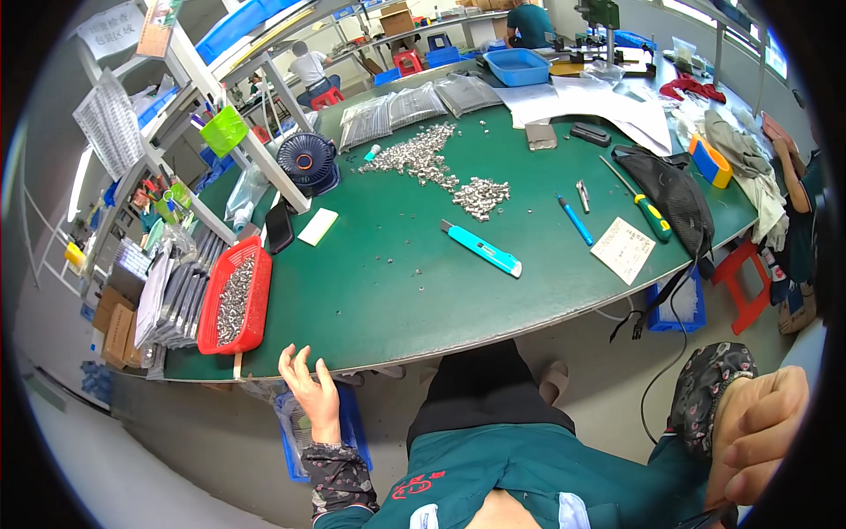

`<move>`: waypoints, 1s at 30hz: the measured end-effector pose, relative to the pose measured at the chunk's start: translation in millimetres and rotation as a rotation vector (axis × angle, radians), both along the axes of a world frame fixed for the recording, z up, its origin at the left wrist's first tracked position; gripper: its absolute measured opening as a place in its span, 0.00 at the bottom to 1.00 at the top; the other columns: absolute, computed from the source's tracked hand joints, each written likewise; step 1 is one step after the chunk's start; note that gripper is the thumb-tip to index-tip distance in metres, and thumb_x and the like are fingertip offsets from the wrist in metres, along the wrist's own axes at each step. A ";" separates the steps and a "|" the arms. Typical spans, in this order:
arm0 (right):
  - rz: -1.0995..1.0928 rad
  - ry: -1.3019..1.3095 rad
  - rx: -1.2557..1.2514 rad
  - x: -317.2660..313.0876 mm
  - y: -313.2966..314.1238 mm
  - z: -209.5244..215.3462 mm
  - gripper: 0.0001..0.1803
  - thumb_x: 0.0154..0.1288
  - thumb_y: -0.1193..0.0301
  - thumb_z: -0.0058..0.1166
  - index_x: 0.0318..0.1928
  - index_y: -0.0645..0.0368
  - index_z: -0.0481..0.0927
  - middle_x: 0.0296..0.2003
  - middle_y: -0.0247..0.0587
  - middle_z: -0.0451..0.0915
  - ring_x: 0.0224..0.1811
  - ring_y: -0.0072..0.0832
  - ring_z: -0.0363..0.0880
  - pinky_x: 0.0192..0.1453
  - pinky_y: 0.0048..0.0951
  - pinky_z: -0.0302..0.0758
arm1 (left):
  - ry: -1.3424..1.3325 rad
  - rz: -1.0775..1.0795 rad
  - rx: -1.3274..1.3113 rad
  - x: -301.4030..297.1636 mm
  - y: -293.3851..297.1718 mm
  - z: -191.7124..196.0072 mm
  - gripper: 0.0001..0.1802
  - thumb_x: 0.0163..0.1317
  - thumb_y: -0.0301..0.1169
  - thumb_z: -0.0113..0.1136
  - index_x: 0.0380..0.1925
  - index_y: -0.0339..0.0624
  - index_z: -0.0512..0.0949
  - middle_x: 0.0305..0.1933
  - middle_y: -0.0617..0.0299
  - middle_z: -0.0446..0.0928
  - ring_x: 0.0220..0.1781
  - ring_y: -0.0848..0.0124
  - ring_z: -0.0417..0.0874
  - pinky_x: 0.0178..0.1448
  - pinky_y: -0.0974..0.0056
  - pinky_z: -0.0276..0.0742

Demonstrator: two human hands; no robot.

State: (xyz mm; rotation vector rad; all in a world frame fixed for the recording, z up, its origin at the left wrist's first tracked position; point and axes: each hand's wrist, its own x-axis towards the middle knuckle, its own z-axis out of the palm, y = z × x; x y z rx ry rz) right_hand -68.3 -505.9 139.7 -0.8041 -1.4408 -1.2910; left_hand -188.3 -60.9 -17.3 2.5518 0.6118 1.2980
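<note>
My left hand (313, 393) is raised at the table's front edge, just right of a red plastic basket (263, 304) of small metal parts. Its fingers are spread and nothing is in them. Close to the camera at the lower right, my right hand (765, 434) has curled fingers; whatever they may hold is hidden. On the green table (352, 304) lie a turquoise utility knife (482, 249) and two heaps of small metal parts, a larger heap (414, 157) and a smaller heap (481, 198). Neither hand touches these.
A blue pen (575, 220), a screwdriver (648, 207), a paper slip (623, 249) and a black bag (670, 189) lie to the right. A small fan (307, 160), a phone (278, 228) and a shelf post (256, 145) stand left. Several filled plastic bags (414, 103) line the back.
</note>
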 end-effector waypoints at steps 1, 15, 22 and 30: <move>0.018 -0.011 0.009 -3.5 -1.5 -1.9 0.14 0.43 0.72 0.56 0.10 0.53 0.66 0.11 0.22 0.63 0.11 0.16 0.61 0.18 0.12 0.53 | 0.002 0.003 -0.006 -1.9 0.7 -1.0 0.15 0.52 0.19 0.52 0.43 0.34 0.69 0.54 0.50 0.59 0.55 0.55 0.66 0.57 0.57 0.64; 0.067 0.173 -0.057 -3.7 29.5 -1.1 0.08 0.42 0.73 0.53 0.12 0.51 0.69 0.14 0.20 0.68 0.13 0.14 0.63 0.18 0.13 0.53 | 0.003 -0.058 -0.019 10.7 -1.2 9.0 0.14 0.54 0.20 0.52 0.43 0.35 0.70 0.53 0.50 0.60 0.55 0.56 0.66 0.57 0.57 0.64; -0.472 0.495 -0.624 25.7 107.4 21.1 0.03 0.41 0.77 0.49 0.22 0.61 0.74 0.17 0.39 0.70 0.18 0.28 0.66 0.24 0.30 0.63 | 0.010 -0.260 -0.017 56.7 -24.4 19.7 0.16 0.52 0.22 0.55 0.43 0.36 0.71 0.52 0.50 0.63 0.51 0.57 0.70 0.53 0.58 0.68; -0.775 0.753 -1.084 147.9 198.8 -124.2 0.25 0.49 0.58 0.59 0.44 0.59 0.70 0.33 0.44 0.70 0.37 0.39 0.70 0.38 0.36 0.72 | 0.070 -0.365 0.104 87.3 -38.6 50.6 0.17 0.50 0.20 0.57 0.43 0.38 0.71 0.47 0.52 0.68 0.49 0.58 0.72 0.53 0.60 0.68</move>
